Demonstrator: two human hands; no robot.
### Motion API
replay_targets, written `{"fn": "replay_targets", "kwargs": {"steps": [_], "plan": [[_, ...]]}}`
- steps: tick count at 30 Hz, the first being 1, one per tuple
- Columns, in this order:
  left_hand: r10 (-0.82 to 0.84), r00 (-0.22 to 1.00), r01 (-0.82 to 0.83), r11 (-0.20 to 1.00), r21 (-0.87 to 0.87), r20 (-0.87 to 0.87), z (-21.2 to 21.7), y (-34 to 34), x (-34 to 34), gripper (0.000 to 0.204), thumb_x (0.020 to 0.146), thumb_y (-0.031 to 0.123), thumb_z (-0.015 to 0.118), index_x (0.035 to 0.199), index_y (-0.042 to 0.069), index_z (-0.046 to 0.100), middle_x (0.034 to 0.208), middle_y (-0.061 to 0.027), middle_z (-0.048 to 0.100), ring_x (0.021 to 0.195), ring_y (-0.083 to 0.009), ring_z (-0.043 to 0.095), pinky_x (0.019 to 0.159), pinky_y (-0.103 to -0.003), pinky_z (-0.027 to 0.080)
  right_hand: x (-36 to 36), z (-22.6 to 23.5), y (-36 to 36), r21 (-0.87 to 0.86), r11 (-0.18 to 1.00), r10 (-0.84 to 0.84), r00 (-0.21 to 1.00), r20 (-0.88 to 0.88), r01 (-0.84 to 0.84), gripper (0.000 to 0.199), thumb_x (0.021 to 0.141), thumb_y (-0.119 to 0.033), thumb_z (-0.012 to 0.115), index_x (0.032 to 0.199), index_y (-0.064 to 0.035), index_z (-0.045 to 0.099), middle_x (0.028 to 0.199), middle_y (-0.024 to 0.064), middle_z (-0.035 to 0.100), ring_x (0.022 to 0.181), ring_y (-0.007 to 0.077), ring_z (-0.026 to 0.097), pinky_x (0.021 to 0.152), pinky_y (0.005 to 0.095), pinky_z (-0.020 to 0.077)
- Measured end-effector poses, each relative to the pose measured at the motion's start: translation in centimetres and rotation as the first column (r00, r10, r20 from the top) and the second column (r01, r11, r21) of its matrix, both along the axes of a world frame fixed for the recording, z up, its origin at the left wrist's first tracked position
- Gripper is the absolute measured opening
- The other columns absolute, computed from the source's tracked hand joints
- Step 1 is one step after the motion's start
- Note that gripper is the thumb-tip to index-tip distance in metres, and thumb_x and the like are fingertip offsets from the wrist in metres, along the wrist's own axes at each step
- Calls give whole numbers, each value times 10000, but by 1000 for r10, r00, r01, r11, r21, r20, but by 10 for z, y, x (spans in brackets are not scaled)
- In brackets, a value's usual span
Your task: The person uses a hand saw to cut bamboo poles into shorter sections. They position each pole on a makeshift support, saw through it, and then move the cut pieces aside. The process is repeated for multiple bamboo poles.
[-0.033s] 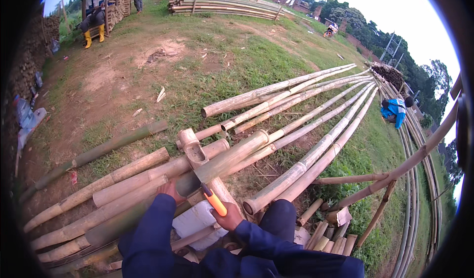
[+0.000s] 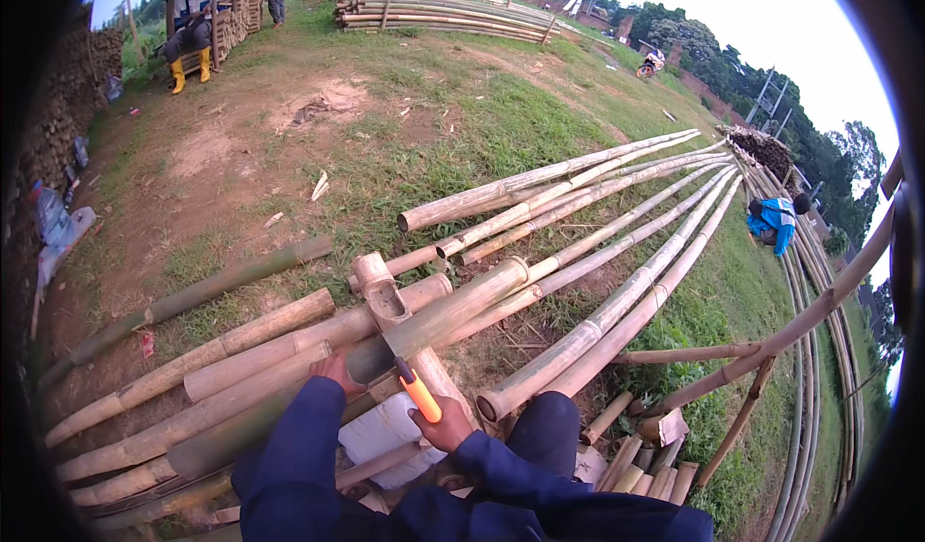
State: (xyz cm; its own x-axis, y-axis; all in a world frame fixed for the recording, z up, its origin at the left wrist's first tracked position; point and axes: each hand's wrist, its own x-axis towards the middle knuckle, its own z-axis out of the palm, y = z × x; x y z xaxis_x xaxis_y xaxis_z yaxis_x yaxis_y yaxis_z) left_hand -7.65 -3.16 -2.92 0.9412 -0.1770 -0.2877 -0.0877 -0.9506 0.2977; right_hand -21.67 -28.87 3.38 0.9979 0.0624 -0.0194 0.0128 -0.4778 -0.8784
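Note:
A thick greenish bamboo pole [image 2: 449,313] slants across in front of me, resting on a notched bamboo support [image 2: 385,301]. My left hand [image 2: 337,372] is closed on the pole, left of the support, with its fingertips partly hidden. In my right hand [image 2: 447,428] is a hand saw [image 2: 420,393] with an orange and black handle, its front end against the near side of the pole. The blade is barely visible, seemingly edge-on across the pole. Beside the left forearm lie several more bamboo lengths [image 2: 260,342].
Long bamboo poles [image 2: 607,306] fan out to the far right. A bamboo rail [image 2: 809,316] slants up at the right, above short offcuts [image 2: 647,470]. A white block-like object [image 2: 381,431] sits below the saw. One person in blue [image 2: 773,222] crouches far right; another [image 2: 193,26] sits far left.
The view has shifted very slightly, moving the scene a few pixels to the right. Both hands keep their holds, and the pole stays on the support.

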Motion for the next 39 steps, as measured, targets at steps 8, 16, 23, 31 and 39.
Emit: {"fn": "replay_targets", "kwargs": {"steps": [8,16,23,31,39], "plan": [[-14,999,15,1000,9,-51,13,8,10,989,602,525,885,1398,60,528,1253,-191,697,1180,-371,659,1049,-484,472,-139,58,-57,28,999,-16,994,-104,19,330,927,-244,758,1193,-55,715,867,181,720,786,324,739,730,398,552],[19,999,-19,1000,0,38,-3,17,10,970,601,547,881,1378,69,552,1199,-194,716,1140,-382,677,1017,-519,491,23,19,15,-3,1000,27,999,26,-27,273,876,-229,764,970,18,695,816,250,690,768,422,699,703,454,539],[16,994,-12,999,-43,112,-9,6,4,996,569,516,921,1366,70,523,1332,-184,612,1264,-347,581,1085,-497,428,14,8,-3,-2,1000,25,998,-54,-25,331,870,-256,774,1078,-6,709,877,244,716,862,412,719,778,446,555],[14,921,-27,999,28,389,-19,-10,-15,980,562,469,950,1326,59,493,1246,-166,600,1243,-334,556,1103,-487,416,0,-1,0,26,999,34,999,-22,-33,369,870,-327,799,1015,-3,694,846,219,708,812,406,706,736,454,546],[11,942,-18,1000,19,337,-21,-16,-8,822,598,404,933,1217,68,510,1184,-183,634,1140,-370,634,988,-482,515,-2,-10,-1,11,1000,26,1000,3,-26,353,892,-329,778,971,-4,662,804,212,673,773,434,659,700,478,517]]}}
